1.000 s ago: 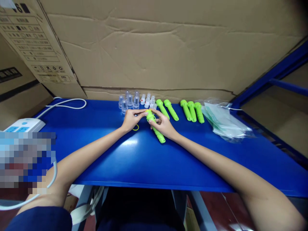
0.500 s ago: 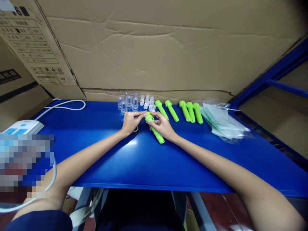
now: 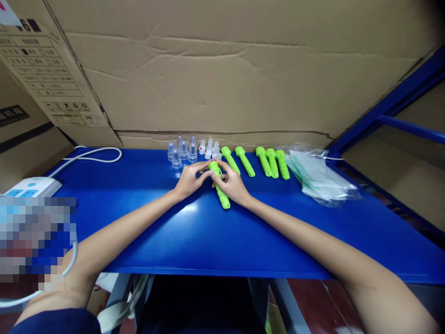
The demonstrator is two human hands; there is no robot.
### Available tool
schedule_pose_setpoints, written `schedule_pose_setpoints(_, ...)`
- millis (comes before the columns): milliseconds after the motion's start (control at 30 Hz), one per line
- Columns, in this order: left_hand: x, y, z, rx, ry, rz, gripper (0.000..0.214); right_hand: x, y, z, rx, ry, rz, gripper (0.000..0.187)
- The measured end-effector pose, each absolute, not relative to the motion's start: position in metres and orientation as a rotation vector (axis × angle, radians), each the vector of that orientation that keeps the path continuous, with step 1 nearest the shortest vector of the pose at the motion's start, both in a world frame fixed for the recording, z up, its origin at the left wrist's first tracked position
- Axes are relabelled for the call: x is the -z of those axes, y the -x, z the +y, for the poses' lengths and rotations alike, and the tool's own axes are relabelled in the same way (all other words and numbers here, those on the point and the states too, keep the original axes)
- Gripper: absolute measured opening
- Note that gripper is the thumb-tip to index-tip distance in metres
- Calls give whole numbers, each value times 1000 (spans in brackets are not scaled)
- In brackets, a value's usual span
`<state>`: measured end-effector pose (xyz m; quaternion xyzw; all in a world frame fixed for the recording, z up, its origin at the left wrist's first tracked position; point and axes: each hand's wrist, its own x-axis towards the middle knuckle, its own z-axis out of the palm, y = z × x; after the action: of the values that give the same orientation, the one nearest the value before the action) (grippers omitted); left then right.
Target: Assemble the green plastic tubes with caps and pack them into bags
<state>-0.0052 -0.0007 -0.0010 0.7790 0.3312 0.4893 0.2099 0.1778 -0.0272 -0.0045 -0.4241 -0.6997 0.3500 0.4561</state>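
Note:
Both my hands meet over a bright green plastic handle-shaped part (image 3: 221, 194) lying on the blue table (image 3: 208, 241). My right hand (image 3: 232, 182) wraps its fingers round the part's upper half. My left hand (image 3: 190, 178) pinches at the part's thick head end with fingertips together. The yellow ring seen earlier is hidden under my left hand. Behind my hands stand several small clear caps (image 3: 181, 150) and several white nozzles (image 3: 208, 147).
Several more green parts (image 3: 269, 162) lie in a row at the back, with a stack of clear plastic bags (image 3: 318, 176) to their right. A white power strip (image 3: 33, 185) and cable (image 3: 92, 155) sit at the left. Cardboard boxes (image 3: 225, 74) wall the back.
My hands and the green part shifted slightly left and closer together. The yellow ring beside my left hand is now out of sight under it.

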Motion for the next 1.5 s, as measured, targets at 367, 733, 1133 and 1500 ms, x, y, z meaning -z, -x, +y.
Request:
schedule_pose_setpoints(367, 5, 8, -1, -1401, -2147, 981, 19, 5, -175, -31, -861, 1051, -1655, 66)
schedule_pose_setpoints(733, 8, 9, -1, -1508, -2207, 961, 14, 10, -174, -31, -698, 1105, -1656, 53)
schedule_pose_setpoints(1133, 2, 8, 2, -1577, -2260, 872, 32, 9, -177, -26, -679, 1026, -1698, 62)
schedule_pose_setpoints(1500, 9, 15, 13, -1561, -2303, 886, 27, 10, -183, -24, -782, 950, -1859, 65)
